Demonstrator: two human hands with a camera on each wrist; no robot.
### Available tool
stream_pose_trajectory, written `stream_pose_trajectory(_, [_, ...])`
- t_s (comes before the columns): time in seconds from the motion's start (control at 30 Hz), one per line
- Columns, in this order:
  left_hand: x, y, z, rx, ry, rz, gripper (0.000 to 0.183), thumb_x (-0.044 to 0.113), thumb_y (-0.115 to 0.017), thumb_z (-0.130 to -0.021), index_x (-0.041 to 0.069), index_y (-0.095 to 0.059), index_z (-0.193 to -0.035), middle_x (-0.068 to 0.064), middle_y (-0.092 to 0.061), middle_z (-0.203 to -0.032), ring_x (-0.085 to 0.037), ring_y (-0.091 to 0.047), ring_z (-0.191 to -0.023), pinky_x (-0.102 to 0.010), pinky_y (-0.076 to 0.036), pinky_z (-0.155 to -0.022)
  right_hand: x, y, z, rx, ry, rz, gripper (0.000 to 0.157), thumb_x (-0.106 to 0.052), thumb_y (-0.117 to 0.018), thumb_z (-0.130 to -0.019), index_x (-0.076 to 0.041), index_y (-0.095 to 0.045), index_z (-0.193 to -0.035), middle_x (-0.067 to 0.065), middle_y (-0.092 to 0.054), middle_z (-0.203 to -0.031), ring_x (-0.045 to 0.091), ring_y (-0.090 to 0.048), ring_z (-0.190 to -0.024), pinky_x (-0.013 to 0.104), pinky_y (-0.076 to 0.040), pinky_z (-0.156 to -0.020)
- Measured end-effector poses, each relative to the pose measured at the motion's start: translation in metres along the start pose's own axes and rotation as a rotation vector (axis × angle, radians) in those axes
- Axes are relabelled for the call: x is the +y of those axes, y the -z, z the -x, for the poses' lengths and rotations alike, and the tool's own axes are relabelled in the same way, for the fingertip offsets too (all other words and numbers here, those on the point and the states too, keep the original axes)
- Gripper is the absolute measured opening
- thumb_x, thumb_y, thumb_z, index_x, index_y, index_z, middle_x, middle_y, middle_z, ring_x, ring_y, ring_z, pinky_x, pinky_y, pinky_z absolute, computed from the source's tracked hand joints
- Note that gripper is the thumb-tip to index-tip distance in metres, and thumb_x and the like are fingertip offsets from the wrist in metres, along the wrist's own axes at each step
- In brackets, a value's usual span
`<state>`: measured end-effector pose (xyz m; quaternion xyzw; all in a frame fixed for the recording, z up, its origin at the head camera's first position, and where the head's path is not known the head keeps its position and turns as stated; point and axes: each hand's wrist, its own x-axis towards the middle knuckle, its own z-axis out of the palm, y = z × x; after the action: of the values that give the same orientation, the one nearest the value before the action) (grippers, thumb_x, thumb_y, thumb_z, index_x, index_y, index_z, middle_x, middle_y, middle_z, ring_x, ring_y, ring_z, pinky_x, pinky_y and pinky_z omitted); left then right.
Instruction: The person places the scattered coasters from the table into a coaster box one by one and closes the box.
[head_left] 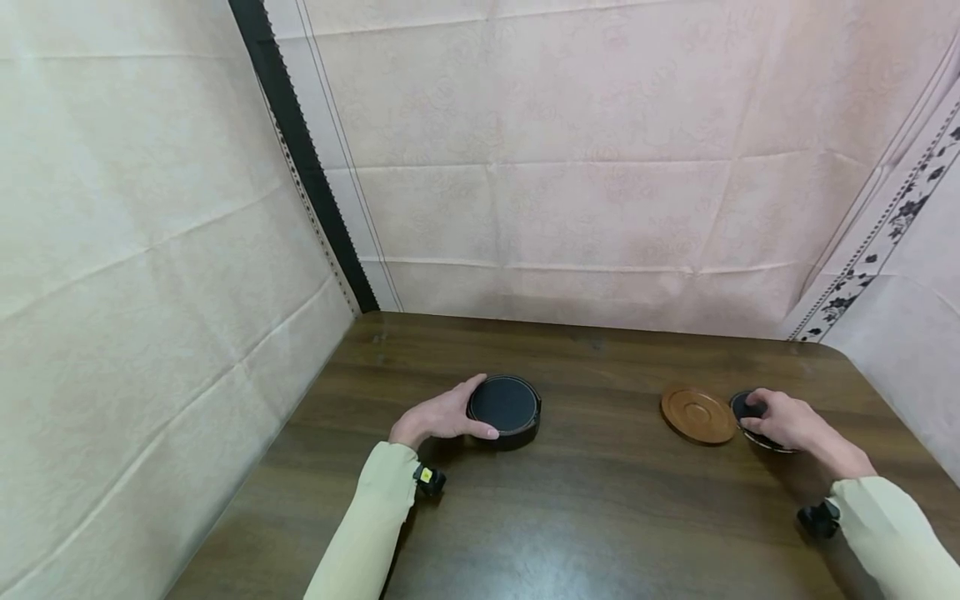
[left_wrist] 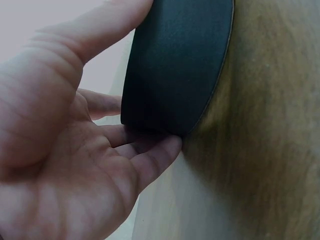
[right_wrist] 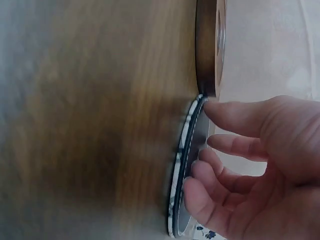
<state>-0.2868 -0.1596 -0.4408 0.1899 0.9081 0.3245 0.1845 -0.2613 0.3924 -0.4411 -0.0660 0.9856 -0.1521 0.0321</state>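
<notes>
My left hand (head_left: 444, 414) holds a round black coaster holder (head_left: 505, 407) by its left side, thumb at the front and fingers behind. In the left wrist view its smooth dark side wall (left_wrist: 175, 65) stands between thumb and fingers. Over on the right, my right hand (head_left: 787, 418) rests its bent fingertips on a flat black round coaster (head_left: 742, 406) with a stitched rim. A white-and-dark patterned edge (right_wrist: 179, 172) shows along this coaster's table side. My thumb touches near its rim; the fingers are not wrapped round it. Close by on its left lies a brown wooden coaster (head_left: 697, 414) with ringed grooves.
Everything stands on a brown wood-grain table (head_left: 585, 517). Pale cloth hangs behind it (head_left: 600, 208) and along the left side (head_left: 150, 292). Small black cameras are strapped to both wrists, below the cream sleeves (head_left: 367, 517).
</notes>
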Motion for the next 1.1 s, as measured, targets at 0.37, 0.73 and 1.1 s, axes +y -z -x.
stream_pose_trajectory(0.37, [-0.001, 0.000, 0.001, 0.001, 0.002, -0.006, 0.110, 0.057, -0.078, -0.075, 0.022, -0.015, -0.158, -0.011, -0.027, -0.160, -0.029, -0.036, -0.140, -0.052, -0.035, -0.113, 0.011, 0.000, 0.005, 0.003, -0.118, 0.066, 0.080, -0.056, -0.067, -0.084, 0.012, -0.048, -0.121, 0.046, -0.050, -0.115, 0.056, -0.041, -0.097, 0.060, -0.028, -0.079])
stream_pose_trajectory(0.73, [-0.002, 0.000, 0.001, 0.003, 0.001, -0.005, 0.110, 0.057, -0.078, -0.075, 0.021, -0.015, -0.158, -0.011, -0.027, -0.160, -0.029, -0.036, -0.140, -0.052, -0.034, -0.113, 0.016, 0.001, 0.004, -0.013, -0.153, 0.058, 0.094, -0.063, -0.066, -0.082, 0.015, -0.040, -0.128, 0.046, -0.046, -0.122, 0.058, -0.039, -0.102, 0.060, -0.028, -0.081])
stream_pose_trajectory(1.1, [0.000, 0.000, 0.000, 0.005, -0.002, -0.013, 0.110, 0.058, -0.078, -0.075, 0.022, -0.015, -0.158, -0.011, -0.028, -0.160, -0.029, -0.038, -0.138, -0.052, -0.036, -0.112, 0.014, 0.004, 0.006, 0.047, -0.242, -0.004, 0.106, -0.062, -0.077, -0.072, 0.013, -0.032, -0.132, 0.049, -0.031, -0.107, 0.057, -0.023, -0.094, 0.062, -0.033, -0.074])
